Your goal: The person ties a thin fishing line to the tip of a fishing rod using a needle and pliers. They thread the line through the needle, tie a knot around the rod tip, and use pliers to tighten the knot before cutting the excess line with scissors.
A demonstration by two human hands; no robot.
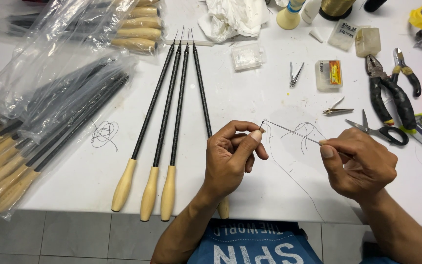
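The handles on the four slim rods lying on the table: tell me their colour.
Pale cream-yellow handles, below black patterned shafts; the head view shows them best.

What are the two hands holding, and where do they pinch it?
The right hand pinches a thin needle near its back end. The left hand pinches something tiny at the needle's tip, likely thread.

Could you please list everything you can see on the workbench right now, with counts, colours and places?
Rods: four, black with pale wooden handles, side by side at centre.
Bagged rods: count unclear, black and wood, clear plastic bags, left.
Thin wire: one, metallic, between both hands.
Loose thread: one tangle, dark, left of the rods.
Pliers: two, black grips, right.
Scissors: one, black handles, right.
Small clear boxes: several, top centre.
Crumpled tissue: white, top.
Table: white.
Left hand: pinching the wire's tip.
Right hand: pinching the wire's other end.
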